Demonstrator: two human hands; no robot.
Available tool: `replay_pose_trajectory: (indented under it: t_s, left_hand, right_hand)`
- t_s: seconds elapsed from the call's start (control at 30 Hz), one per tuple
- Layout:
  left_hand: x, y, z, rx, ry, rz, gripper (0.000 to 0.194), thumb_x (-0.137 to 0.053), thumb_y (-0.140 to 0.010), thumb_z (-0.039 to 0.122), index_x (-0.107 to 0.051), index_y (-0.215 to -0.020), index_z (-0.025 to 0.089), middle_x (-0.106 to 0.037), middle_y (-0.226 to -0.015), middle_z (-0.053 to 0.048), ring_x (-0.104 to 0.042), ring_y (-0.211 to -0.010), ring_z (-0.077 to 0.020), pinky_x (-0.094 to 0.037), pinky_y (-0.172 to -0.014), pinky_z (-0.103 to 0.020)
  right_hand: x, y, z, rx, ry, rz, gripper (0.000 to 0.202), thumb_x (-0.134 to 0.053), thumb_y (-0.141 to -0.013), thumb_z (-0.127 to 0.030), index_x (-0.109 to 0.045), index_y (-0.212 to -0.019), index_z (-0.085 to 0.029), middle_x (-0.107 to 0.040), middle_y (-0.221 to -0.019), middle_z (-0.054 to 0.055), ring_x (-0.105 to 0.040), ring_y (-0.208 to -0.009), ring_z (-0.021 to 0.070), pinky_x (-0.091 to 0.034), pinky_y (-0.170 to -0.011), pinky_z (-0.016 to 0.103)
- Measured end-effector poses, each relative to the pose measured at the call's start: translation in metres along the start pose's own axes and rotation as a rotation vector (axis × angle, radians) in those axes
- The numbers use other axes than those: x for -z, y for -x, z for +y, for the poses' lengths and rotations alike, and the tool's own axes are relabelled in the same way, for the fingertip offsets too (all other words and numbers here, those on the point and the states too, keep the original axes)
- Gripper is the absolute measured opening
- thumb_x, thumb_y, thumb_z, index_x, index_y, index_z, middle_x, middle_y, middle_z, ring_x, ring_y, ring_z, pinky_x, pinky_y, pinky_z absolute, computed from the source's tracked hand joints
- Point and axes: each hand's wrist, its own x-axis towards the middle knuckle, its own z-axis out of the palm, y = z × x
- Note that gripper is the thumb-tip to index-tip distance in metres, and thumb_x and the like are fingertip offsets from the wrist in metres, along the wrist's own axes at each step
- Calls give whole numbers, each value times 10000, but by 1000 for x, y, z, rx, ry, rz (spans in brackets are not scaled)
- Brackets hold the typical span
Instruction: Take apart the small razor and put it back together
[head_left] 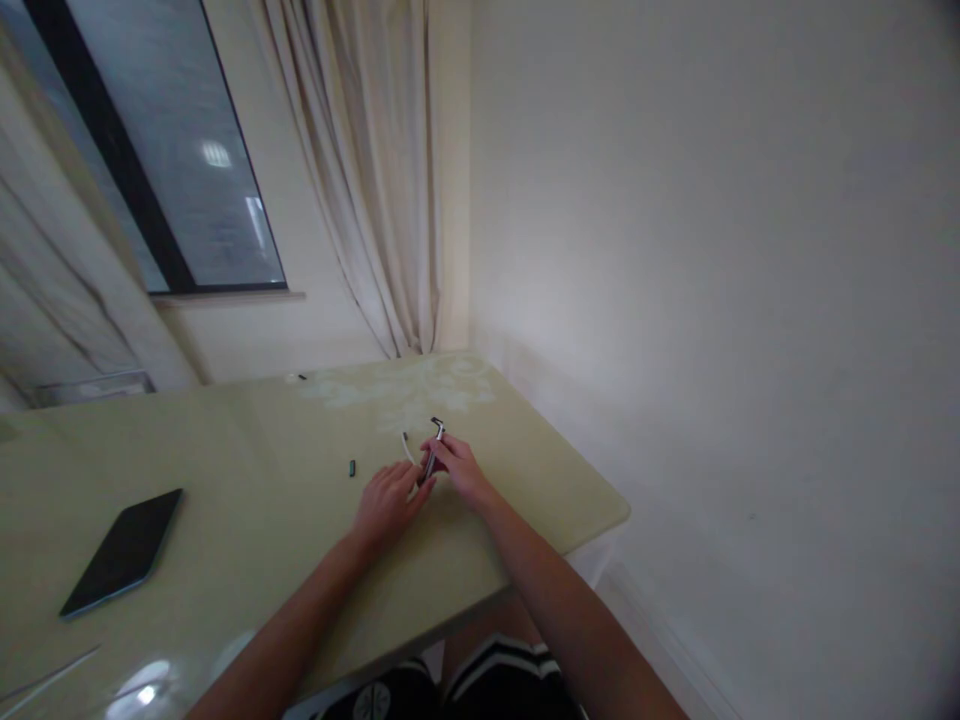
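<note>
A slim dark-and-silver stick with a bent, hook-like head (439,428) is held up at a slant over the table; its exact kind is too small to tell. My right hand (460,468) is closed round its upper part, fingers and thumb pressed on the shaft. At the lower end, my left hand (390,500) has its fingers and thumb bent in against the stick, palm down. Just beyond my left fingertips, a thin white curved strip with a dark tip (406,446) shows; its near end is hidden by my hands.
A small dark block (352,468) lies left of my hands on the pale green table (262,500). Farther left lies a black tablet (126,552). A tiny dark piece (302,377) rests near the far edge. The wall (712,300) borders the table's right side.
</note>
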Motion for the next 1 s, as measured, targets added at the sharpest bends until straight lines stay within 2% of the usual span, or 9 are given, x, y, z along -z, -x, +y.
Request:
replay_pose_trajectory:
  t_s: [0.1,0.23,0.3,0.4,0.57,0.73,0.83,0.93,1.0]
  left_hand:
    - [6,-2,-9,164,310,59,435,-471,-993,535,-664,-802,196,-611,-723,-29,-541,-676,-179,-420,-665,-298]
    - [18,-2,-28,325,723,123,525,-585,-923,607,-689,-1224,190,-638,-894,-23,-533,-698,-147,-410,-644,-265]
    - [21,-1,-32,334,837,74,569,-681,-867,592,-693,-1275,196,-629,-893,-19,-526,-707,-139,-402,-651,-257]
    - [23,-1,-30,344,915,19,525,-785,-798,527,-749,-1196,186,-549,-745,19,-483,-672,-127,-374,-631,-246]
    - [24,-3,-23,321,970,13,476,-842,-743,455,-785,-1150,214,-549,-783,17,-462,-670,-114,-373,-625,-239]
    - [21,-1,-27,346,986,19,491,-820,-763,465,-777,-1183,213,-541,-757,21,-476,-691,-120,-389,-652,-241]
    - [17,-1,-32,356,921,52,513,-774,-806,489,-749,-1244,223,-570,-810,9,-471,-690,-119,-394,-646,-239]
    - [11,-9,-33,287,718,41,489,-762,-811,491,-752,-1233,244,-629,-964,-28,-475,-682,-122,-422,-636,-251]
    - [2,-22,-27,211,563,-30,456,-770,-803,473,-768,-1197,243,-655,-1012,-53,-534,-737,-154,-466,-677,-279]
  right_hand:
    - [-1,5,-9,-94,-151,-111,459,-717,-815,-618,-675,-959,-185,-540,-682,-41,-506,-581,104,-417,-573,236]
    - [-2,13,-18,-215,-121,-294,401,-723,-815,-551,-700,-957,-177,-485,-654,-59,-396,-507,74,-252,-458,209]
    - [-3,14,-20,-225,-49,-336,417,-661,-861,-568,-720,-937,-162,-515,-655,-44,-383,-493,73,-224,-450,217]
    - [-3,14,-18,-189,27,-354,504,-543,-928,-610,-726,-837,-149,-483,-566,-44,-367,-470,86,-238,-464,233]
    - [-1,14,-16,-186,75,-281,486,-634,-858,-617,-641,-679,-166,-448,-509,-57,-335,-461,84,-202,-467,249]
    - [-2,13,-18,-178,68,-262,503,-647,-827,-641,-603,-644,-175,-438,-501,-61,-321,-447,77,-192,-457,250]
    - [2,7,-17,-174,-8,-147,532,-614,-829,-683,-600,-651,-182,-415,-483,-65,-308,-425,78,-183,-440,246]
    - [11,-2,-18,-55,-115,166,538,-596,-819,-713,-594,-688,-191,-387,-487,-78,-271,-414,76,-158,-427,238]
    - [19,-7,-19,42,-148,398,522,-607,-812,-706,-583,-703,-196,-376,-503,-84,-256,-419,73,-149,-422,233]
